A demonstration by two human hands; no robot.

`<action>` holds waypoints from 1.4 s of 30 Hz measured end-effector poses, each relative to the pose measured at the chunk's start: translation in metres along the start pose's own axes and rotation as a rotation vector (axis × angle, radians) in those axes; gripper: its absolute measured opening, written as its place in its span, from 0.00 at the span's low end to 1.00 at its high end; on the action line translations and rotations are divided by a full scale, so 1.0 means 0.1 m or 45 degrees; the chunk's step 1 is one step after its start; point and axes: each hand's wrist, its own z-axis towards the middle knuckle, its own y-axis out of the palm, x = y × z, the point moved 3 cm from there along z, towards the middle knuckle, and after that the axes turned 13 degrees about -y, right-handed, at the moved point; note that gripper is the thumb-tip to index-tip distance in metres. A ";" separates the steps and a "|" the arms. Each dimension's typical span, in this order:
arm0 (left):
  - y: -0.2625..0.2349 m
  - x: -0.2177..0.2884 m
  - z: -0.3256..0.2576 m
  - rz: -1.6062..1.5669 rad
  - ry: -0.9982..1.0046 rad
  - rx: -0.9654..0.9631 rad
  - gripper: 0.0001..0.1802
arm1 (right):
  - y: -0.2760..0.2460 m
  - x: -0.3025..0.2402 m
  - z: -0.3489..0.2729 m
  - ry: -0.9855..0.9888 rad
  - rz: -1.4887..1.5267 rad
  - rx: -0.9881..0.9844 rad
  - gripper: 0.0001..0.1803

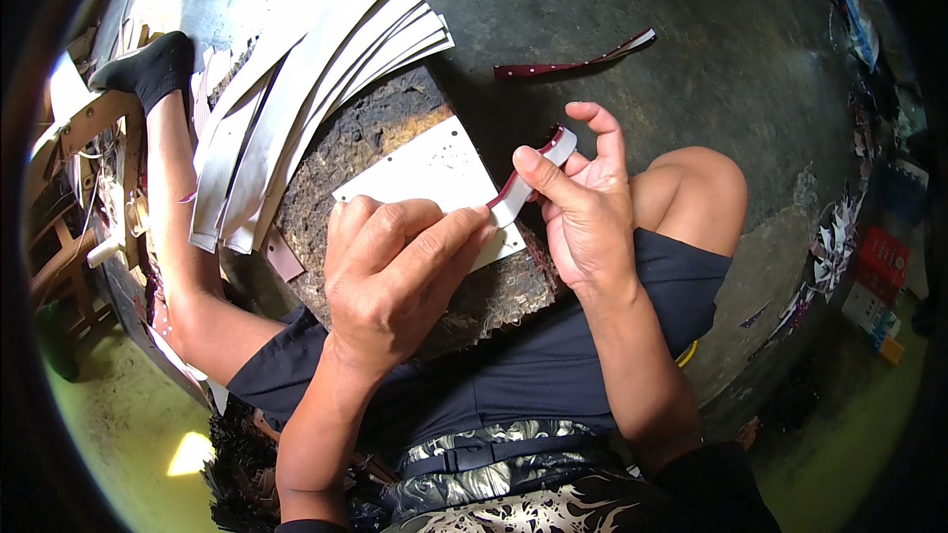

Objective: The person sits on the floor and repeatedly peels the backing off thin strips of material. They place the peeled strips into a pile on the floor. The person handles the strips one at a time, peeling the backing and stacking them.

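Observation:
A short, narrow strip (511,199), dark red on one side and whitish on the other, runs curved between my two hands. My left hand (385,262) is closed, its fingertips pinching the strip's near end over a white plate (425,166). My right hand (592,202) grips the far part between thumb and fingers, with the index finger raised and the strip's end curling up. Small dark holes show near the plate's corners. Beneath the plate is a rough, dark wooden block (395,104), standing between my legs.
Long whitish strips (296,99) lie fanned across the block's left side. Another dark red strip with pale dots (563,68) is on the dark floor beyond my right hand. White scraps (834,247) and a red box (882,262) lie far right; wooden frames (99,128) stand left.

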 end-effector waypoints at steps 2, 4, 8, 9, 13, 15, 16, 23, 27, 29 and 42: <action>0.00 0.00 0.00 0.001 0.000 0.003 0.20 | -0.01 0.01 0.00 0.002 0.011 -0.006 0.39; 0.00 0.00 -0.01 -0.002 -0.003 0.009 0.20 | -0.02 0.03 0.00 0.003 0.004 -0.003 0.39; 0.02 -0.01 -0.02 0.024 0.041 0.025 0.20 | -0.06 0.06 0.01 -0.003 -0.012 -0.015 0.39; 0.02 -0.01 -0.01 0.036 0.046 0.024 0.19 | -0.07 0.08 0.02 -0.004 -0.015 -0.018 0.38; 0.02 0.02 0.03 0.068 0.053 0.025 0.16 | -0.12 0.16 0.04 -0.083 0.002 -0.052 0.38; 0.04 0.05 0.04 0.116 0.068 0.046 0.16 | -0.18 0.20 0.06 -0.101 -0.051 -0.040 0.38; 0.05 0.07 0.04 0.142 0.062 0.029 0.16 | -0.22 0.21 0.08 -0.108 -0.078 -0.017 0.38; -0.09 0.22 0.07 0.036 -0.098 -0.140 0.22 | -0.14 -0.35 0.12 -0.469 -0.396 -0.014 0.39; -0.47 0.50 0.19 -0.066 0.093 0.040 0.36 | 0.35 -0.91 -0.21 -0.335 -0.752 -0.807 0.33; -0.64 0.57 0.18 0.098 0.115 -0.019 0.37 | 0.56 -1.10 -0.37 -0.244 -0.926 -1.155 0.25; -0.73 0.23 -0.30 0.415 -0.228 -0.056 0.17 | 0.59 -0.76 -0.33 -0.524 -1.274 -1.044 0.09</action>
